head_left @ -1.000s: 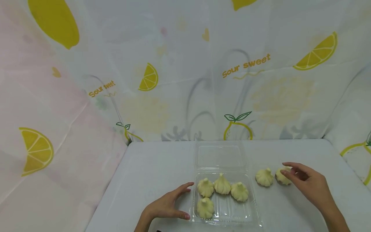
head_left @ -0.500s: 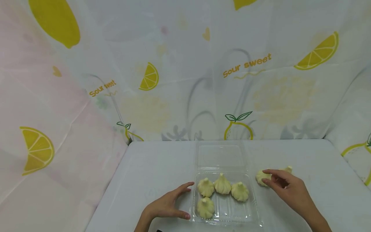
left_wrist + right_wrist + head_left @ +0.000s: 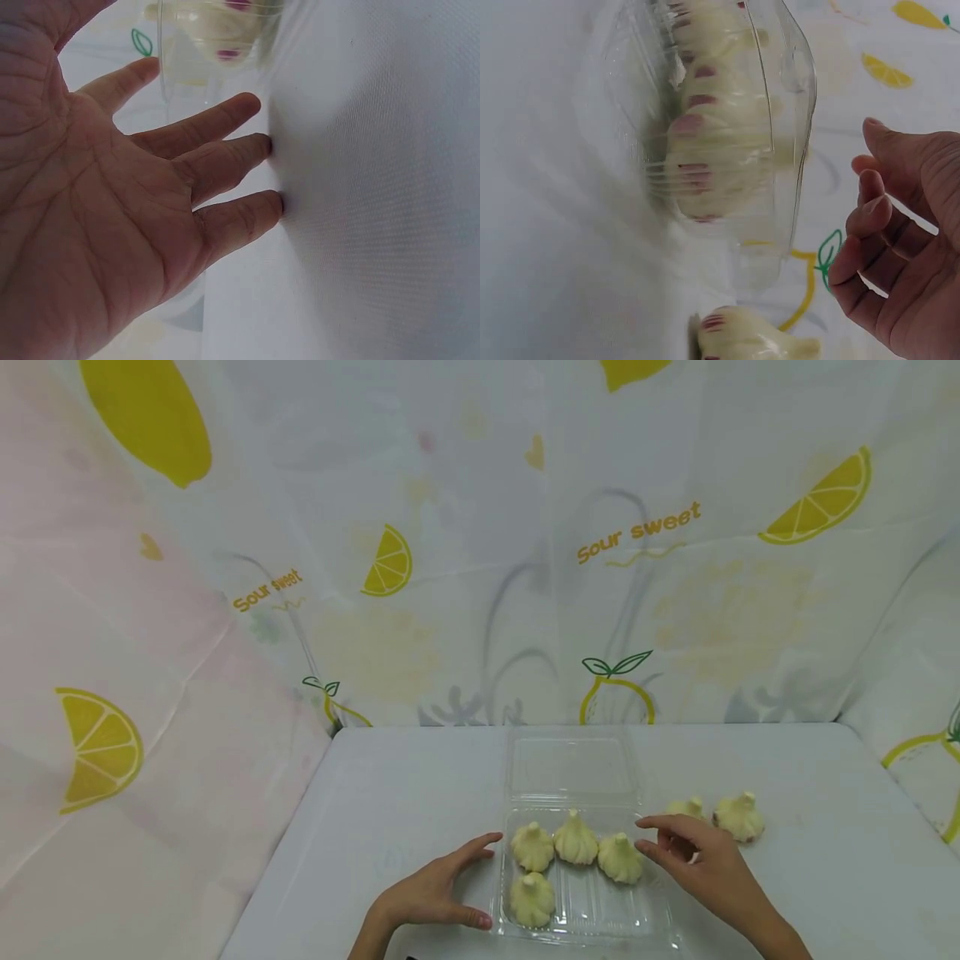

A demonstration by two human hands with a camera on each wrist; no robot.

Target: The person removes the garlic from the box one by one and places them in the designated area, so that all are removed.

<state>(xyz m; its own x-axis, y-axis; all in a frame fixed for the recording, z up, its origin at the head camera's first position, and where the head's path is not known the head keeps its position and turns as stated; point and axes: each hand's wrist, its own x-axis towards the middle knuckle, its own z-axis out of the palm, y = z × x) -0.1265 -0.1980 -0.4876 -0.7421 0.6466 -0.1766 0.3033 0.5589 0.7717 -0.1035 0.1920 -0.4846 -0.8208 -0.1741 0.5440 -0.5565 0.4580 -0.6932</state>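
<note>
A clear plastic clamshell box (image 3: 600, 910) lies with its lid (image 3: 570, 764) folded back. Several pale garlic bulbs (image 3: 576, 838) sit in its tray, three across the back and another at the front left. At the tray's left side my left hand (image 3: 431, 889) spreads its fingers; in the left wrist view lower fingertips (image 3: 271, 201) meet the tabletop. My right hand (image 3: 705, 860) is over the tray's right edge, fingers loosely bent, holding nothing. The right wrist view shows this hand (image 3: 907, 255) apart from the box wall (image 3: 787, 150), with purple-streaked bulbs (image 3: 712, 165) behind the plastic.
Two loose garlic bulbs stand on the white table (image 3: 390, 785) right of the box: one bulb (image 3: 738, 817) in full view, the other bulb (image 3: 686, 807) partly behind my right hand. A lemon-print cloth (image 3: 465, 643) hangs behind the table and at both sides.
My right hand has moved left, from over the loose garlic bulbs to the box's right edge, carrying nothing. The loose bulbs, the box and my left hand have stayed in place.
</note>
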